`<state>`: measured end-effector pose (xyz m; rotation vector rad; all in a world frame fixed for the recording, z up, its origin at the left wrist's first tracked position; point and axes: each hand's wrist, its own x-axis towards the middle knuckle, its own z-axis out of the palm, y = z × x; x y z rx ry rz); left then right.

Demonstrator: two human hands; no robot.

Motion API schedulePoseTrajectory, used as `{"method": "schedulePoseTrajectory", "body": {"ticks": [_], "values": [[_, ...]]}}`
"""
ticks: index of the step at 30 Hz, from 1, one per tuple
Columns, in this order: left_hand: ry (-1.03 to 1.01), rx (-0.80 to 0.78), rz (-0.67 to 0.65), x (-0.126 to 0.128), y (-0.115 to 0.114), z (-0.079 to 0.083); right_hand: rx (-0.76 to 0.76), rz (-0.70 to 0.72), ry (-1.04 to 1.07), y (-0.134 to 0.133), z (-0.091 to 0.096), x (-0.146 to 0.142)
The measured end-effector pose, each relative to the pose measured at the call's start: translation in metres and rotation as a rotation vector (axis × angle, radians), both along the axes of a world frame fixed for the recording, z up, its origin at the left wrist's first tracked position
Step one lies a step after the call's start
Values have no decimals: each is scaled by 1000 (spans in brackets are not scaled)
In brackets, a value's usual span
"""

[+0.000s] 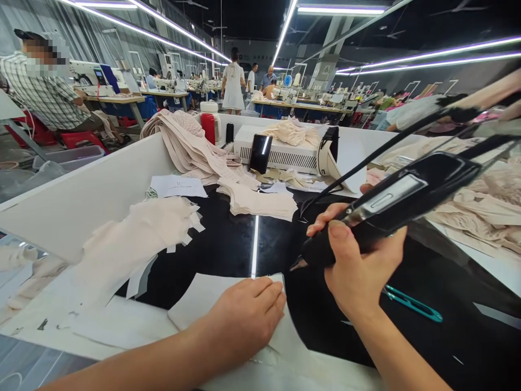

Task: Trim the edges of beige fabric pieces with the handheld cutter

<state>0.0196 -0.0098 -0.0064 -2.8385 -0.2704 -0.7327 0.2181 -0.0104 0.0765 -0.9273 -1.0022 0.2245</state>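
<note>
My right hand [362, 266] is wrapped round a black corded hand tool [391, 198] with a silver slotted plate on its side. Its pointed metal tip is angled down to the left, just above the black tabletop [325, 320]. What kind of tool it is, I cannot make out for sure. My left hand [250, 315] rests on a pale fabric piece [199, 298] at the table's near side, fingers pressed together at its upper right corner. The thumb is hidden beneath. Right of my right hand lies a teal-handled small tool [415, 305], its end partly covered by the hand.
Stacked beige fabric pieces [260, 198] lie ahead, and another pile [138, 231] is at left. A phone [260, 153] leans on a white vented box [285, 152]. White side boards [101, 190] border the table. More fabric [484, 201] lies right. People work at sewing machines beyond.
</note>
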Motion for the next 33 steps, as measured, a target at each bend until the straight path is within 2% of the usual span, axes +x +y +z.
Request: {"method": "schedulePoseTrajectory", "body": {"ticks": [6, 10, 23, 33], "values": [[-94, -11, 15, 1, -1, -1, 60, 76, 37, 4, -6, -2], [-118, -6, 23, 2, -2, 3, 48, 69, 48, 7, -9, -3], [-120, 30, 18, 0, -1, 6, 62, 151, 160, 5, -3, -10], [-119, -65, 28, -1, -2, 12, 82, 163, 120, 5, -10, -8]]}}
